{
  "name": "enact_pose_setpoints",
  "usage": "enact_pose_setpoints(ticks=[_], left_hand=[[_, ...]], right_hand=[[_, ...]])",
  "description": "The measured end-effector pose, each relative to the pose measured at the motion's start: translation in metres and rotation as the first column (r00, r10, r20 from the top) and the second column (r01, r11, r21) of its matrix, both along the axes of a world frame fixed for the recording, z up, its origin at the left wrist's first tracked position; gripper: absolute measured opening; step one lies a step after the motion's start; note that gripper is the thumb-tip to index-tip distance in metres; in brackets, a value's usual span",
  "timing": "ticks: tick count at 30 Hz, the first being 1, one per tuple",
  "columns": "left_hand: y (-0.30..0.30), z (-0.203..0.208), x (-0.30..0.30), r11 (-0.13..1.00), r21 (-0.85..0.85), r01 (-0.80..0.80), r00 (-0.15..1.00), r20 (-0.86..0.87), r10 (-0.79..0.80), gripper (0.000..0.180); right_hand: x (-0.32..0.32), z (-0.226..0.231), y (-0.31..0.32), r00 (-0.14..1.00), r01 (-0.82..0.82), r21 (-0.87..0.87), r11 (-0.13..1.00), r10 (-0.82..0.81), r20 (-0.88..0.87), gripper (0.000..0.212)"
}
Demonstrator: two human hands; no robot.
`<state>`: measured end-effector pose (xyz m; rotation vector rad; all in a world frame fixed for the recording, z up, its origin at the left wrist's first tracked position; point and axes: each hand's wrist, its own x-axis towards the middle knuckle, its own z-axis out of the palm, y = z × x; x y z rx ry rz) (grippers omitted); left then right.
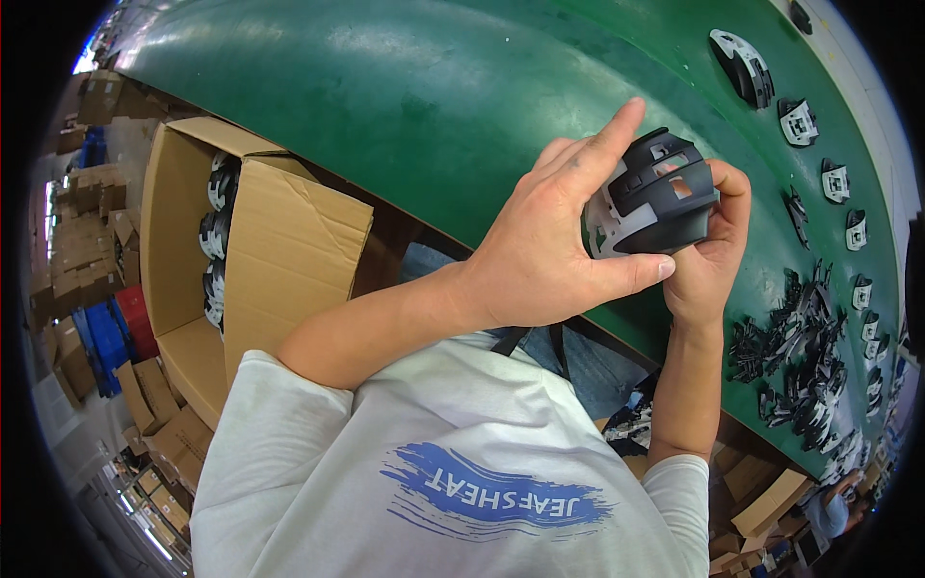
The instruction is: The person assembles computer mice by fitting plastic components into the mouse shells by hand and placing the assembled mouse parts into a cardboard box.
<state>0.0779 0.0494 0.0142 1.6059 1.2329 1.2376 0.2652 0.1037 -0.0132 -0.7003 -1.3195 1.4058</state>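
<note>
Over the green workbench (414,106) I hold a black and pale grey plastic mouse shell (660,188) with several rectangular cut-outs. My left hand (544,236) grips its left side, index finger stretched along the far edge and thumb below the near edge. My right hand (713,250) is closed round the right side, its index finger bent over the shell's edge; its other fingers are partly hidden. Beyond it on the bench lies a larger black and white mouse shell (742,67).
At my left stands an open cardboard box (299,231) with several black and white shells (217,226) inside. A pile of black plastic parts (805,352) lies on the bench at right. White and black pieces (835,181) line its far side. A person (827,511) is at lower right.
</note>
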Motion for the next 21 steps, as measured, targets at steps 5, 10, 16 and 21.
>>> enact_pose_setpoints(ticks=[5, 10, 16, 21], left_hand=[[0.003, -0.003, 0.004, 0.999, 0.034, 0.005, 0.999, 0.047, -0.007, 0.117], [0.003, -0.001, -0.016, 0.999, 0.041, -0.009, 0.99, 0.138, 0.003, 0.116], [-0.017, 0.015, -0.026, 0.996, -0.083, -0.045, 0.967, 0.246, 0.064, 0.101], [-0.037, 0.045, -0.103, 0.988, -0.084, -0.129, 0.957, 0.25, 0.147, 0.098]], right_hand=[[0.008, 0.001, 0.005, 0.997, -0.074, -0.032, 0.997, 0.074, -0.012, 0.042], [0.002, -0.003, 0.013, 0.995, -0.101, 0.043, 0.994, 0.102, -0.01, 0.032], [0.016, 0.007, 0.009, 0.981, -0.104, 0.002, 0.995, 0.103, 0.163, 0.029], [0.023, 0.013, 0.004, 0.908, -0.04, -0.056, 0.998, 0.06, 0.414, 0.029]])
